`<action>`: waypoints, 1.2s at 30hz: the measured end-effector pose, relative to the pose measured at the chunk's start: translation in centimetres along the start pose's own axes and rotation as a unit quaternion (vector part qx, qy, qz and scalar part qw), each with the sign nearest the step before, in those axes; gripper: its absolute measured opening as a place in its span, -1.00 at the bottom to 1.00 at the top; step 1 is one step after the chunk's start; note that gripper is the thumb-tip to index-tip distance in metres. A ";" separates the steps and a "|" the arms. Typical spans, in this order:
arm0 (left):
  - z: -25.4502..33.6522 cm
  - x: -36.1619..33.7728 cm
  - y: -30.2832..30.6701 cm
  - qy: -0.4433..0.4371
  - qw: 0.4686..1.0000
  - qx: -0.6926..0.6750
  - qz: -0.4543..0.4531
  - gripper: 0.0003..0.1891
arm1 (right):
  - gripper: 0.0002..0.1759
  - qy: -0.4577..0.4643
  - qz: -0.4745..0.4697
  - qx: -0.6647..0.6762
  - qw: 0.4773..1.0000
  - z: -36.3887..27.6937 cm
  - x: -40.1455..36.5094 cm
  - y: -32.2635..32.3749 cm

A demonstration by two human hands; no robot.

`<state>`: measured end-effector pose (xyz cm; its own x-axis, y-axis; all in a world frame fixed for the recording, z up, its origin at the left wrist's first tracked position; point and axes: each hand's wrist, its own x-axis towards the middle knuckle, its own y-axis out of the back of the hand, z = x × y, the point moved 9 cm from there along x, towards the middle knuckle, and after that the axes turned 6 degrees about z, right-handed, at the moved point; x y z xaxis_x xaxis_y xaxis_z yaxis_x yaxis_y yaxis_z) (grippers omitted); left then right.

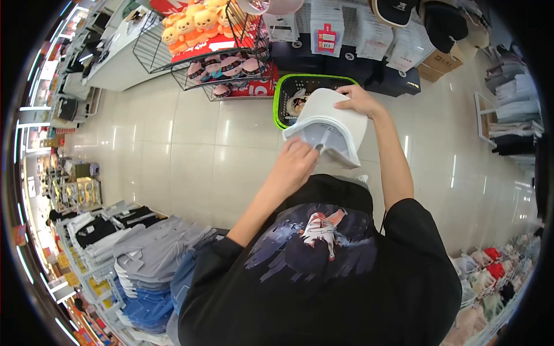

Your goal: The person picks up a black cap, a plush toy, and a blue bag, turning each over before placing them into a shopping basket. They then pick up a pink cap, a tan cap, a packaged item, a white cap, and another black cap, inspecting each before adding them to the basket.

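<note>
A white cap (336, 124) is held between my two hands, its grey-white inside turned toward me. My right hand (359, 102) grips the cap at its upper right, thumb and fingers closed on it. At the lower left edge of the opening, my left hand (295, 163) has its fingers bent together against the cap's rim. Just beyond the cap stands a black basket with a bright green rim (278, 99), partly covered by the cap. A small brown and white item (297, 102) lies inside it.
A wire rack (156, 55) with orange plush toys (206, 21) stands ahead left. Dark boxes (381, 78) and hanging packets (327, 29) line the front. Folded clothes (150, 254) are at the lower left, more clothes (516, 104) at the right, small colourful items (490, 271) at the lower right.
</note>
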<state>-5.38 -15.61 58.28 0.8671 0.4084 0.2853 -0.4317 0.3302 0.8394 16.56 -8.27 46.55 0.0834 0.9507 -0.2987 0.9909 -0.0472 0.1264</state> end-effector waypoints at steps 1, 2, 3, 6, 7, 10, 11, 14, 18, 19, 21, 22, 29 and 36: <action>-1.5 0.7 -0.2 0.005 1.000 0.005 0.030 -0.77 | -0.62 -0.002 0.009 0.009 1.000 -0.6 0.0 -0.9; -2.7 1.5 -0.1 0.008 0.998 0.008 0.061 -0.74 | -0.62 -0.004 0.022 0.008 1.000 -0.9 0.2 -1.2; -3.4 2.5 -0.3 -0.003 0.998 0.000 0.060 -0.74 | -0.63 0.007 0.030 -0.005 1.000 -1.1 0.4 -1.6; -5.4 4.1 1.0 0.034 0.982 0.118 0.143 -0.53 | -0.63 0.003 0.036 0.010 0.999 -0.4 0.4 -1.7; -6.4 4.1 1.5 0.062 0.978 0.115 0.162 -0.41 | -0.63 -0.005 0.041 0.010 0.999 0.1 0.3 -1.5; -9.1 3.1 2.0 0.102 0.976 0.081 0.174 -0.19 | -0.60 -0.045 0.073 0.038 0.996 1.9 -0.9 -0.5; -10.9 2.2 1.7 0.162 0.969 -0.010 0.185 -0.19 | -0.58 -0.073 0.094 0.063 0.991 3.0 -1.7 0.1; -14.7 0.4 -1.4 0.257 0.946 -0.155 0.125 -0.18 | -0.55 -0.136 0.109 0.196 0.965 8.0 -3.4 0.5; -16.8 -1.8 -10.3 0.432 0.746 -0.506 -0.022 -0.30 | -0.54 -0.190 0.132 0.299 0.926 15.4 -4.3 -0.7; -16.9 -2.1 -12.5 0.448 0.685 -0.573 -0.039 -0.36 | -0.55 -0.218 0.126 0.324 0.912 17.0 -4.5 -1.7; -18.0 -2.4 -15.2 0.481 0.632 -0.606 -0.046 -0.42 | -0.55 -0.248 0.117 0.351 0.895 20.1 -4.3 -3.3; -18.4 -2.6 -16.7 0.507 0.577 -0.638 -0.053 -0.48 | -0.49 -0.271 0.125 0.350 0.888 21.9 -4.0 -3.9; -25.2 -6.7 -23.8 0.659 0.531 -0.532 -0.016 -0.59 | -0.21 -0.233 0.217 -0.020 0.948 26.3 1.3 -3.2; -28.1 -6.1 -27.2 0.730 0.474 -0.490 0.050 -0.76 | -0.52 -0.003 -0.038 -0.305 0.951 14.6 7.5 -7.0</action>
<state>-5.90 -3.21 20.73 0.0422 0.3802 -0.9240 -0.9808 0.1921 0.0343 11.85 -5.33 29.63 0.0169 0.9426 -0.3336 0.7476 0.2096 0.6302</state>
